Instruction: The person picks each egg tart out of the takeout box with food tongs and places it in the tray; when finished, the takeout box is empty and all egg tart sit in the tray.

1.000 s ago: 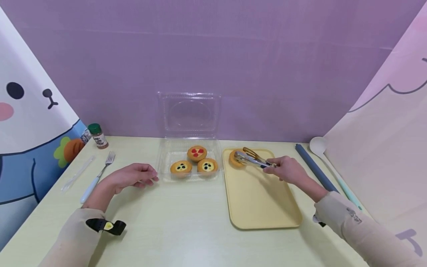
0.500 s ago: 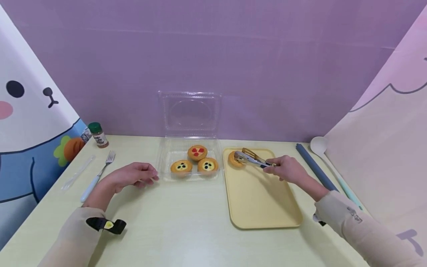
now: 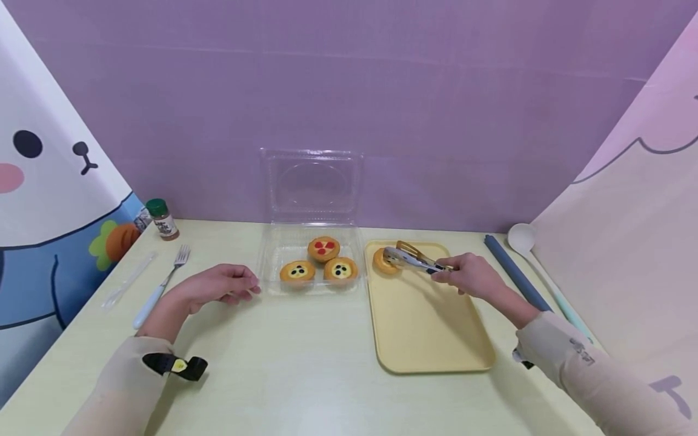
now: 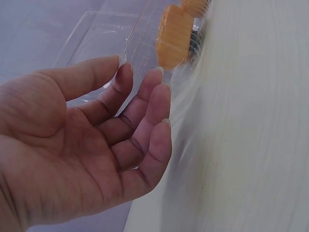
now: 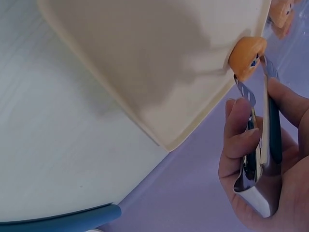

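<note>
My right hand (image 3: 469, 275) grips metal serving tongs (image 5: 271, 186) with dark handle grips. The tips of the tongs stand at either side of an egg tart (image 5: 245, 55) with dark berry dots, at the far left corner of the yellow tray (image 3: 431, 333). Part of that tart is hidden behind the tongs in the head view. My left hand (image 3: 218, 286), holding nothing, hovers with loosely bent fingers beside the clear plastic box (image 3: 272, 266). Inside the box are a tart with red topping (image 3: 324, 249) and two dark-dotted tarts, one left (image 3: 297, 272) and one right (image 3: 340, 270).
The box's lid (image 3: 313, 184) stands upright against the purple backdrop. At the left lie a fork (image 3: 163, 284) and a clear plastic utensil (image 3: 129, 280), with a green-capped jar (image 3: 162, 219) behind. A blue rod (image 3: 515, 269) and a white spoon (image 3: 545, 275) lie at the right.
The view shifts very slightly. The tart by the tongs has edged a little to the left between the first frame and now; both hands stay nearly still.
</note>
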The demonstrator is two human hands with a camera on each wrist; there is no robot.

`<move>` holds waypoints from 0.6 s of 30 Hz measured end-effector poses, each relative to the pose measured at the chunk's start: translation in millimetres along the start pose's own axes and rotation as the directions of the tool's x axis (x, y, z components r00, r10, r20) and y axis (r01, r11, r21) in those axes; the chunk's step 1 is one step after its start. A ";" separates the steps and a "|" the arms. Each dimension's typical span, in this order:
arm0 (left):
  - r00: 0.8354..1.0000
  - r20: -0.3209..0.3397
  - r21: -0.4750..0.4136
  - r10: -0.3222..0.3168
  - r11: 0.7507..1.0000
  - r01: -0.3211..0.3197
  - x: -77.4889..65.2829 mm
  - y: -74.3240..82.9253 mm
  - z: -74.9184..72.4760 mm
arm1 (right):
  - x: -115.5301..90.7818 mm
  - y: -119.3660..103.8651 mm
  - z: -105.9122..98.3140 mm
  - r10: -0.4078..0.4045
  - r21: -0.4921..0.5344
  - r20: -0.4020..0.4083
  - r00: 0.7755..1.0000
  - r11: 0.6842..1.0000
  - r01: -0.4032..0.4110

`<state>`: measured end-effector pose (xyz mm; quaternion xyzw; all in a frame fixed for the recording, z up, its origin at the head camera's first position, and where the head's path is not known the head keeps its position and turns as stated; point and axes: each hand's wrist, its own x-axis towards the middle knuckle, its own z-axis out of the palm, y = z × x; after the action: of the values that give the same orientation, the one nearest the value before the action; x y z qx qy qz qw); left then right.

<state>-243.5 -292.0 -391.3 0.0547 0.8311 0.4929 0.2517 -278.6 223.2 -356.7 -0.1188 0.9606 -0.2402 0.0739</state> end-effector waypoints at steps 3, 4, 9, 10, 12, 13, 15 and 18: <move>1.000 0.000 0.000 0.003 1.000 -0.003 0.3 1.5 0.6 | -1.6 0.6 -0.5 0.006 0.008 0.001 1.000 1.000 -0.006; 1.000 -0.001 0.001 0.004 1.000 -0.004 -0.2 1.8 0.8 | -1.7 0.7 -0.5 0.009 0.010 0.003 1.000 1.000 -0.009; 1.000 -0.002 0.003 0.017 1.000 -0.017 -1.5 2.6 1.7 | -1.4 1.1 -1.6 0.020 0.006 -0.005 1.000 1.000 -0.020; 1.000 -0.002 0.002 0.018 1.000 -0.018 -1.5 2.4 1.8 | -1.0 1.1 -2.1 0.020 0.006 -0.011 1.000 1.000 -0.020; 1.000 -0.003 0.002 0.020 1.000 -0.020 -1.4 2.0 1.8 | -0.3 0.9 -3.4 0.020 0.010 -0.021 1.000 1.000 -0.020; 1.000 -0.003 0.000 0.019 1.000 -0.019 -1.4 1.8 1.8 | 0.0 0.5 -3.9 0.018 0.009 -0.027 0.999 1.000 -0.018; 1.000 -0.002 0.000 0.018 1.000 -0.018 -1.6 1.7 1.7 | 1.1 -0.3 -4.5 0.016 0.013 -0.040 0.999 1.000 -0.015; 1.000 -0.003 -0.002 0.014 1.000 -0.014 -2.2 2.0 1.8 | 2.4 -4.8 -4.3 -0.010 -0.012 -0.073 0.997 1.000 0.009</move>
<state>-241.1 -290.3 -389.5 0.0594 0.8307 0.4954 0.2470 -280.9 220.3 -350.8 -0.1149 0.9635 -0.2389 0.0368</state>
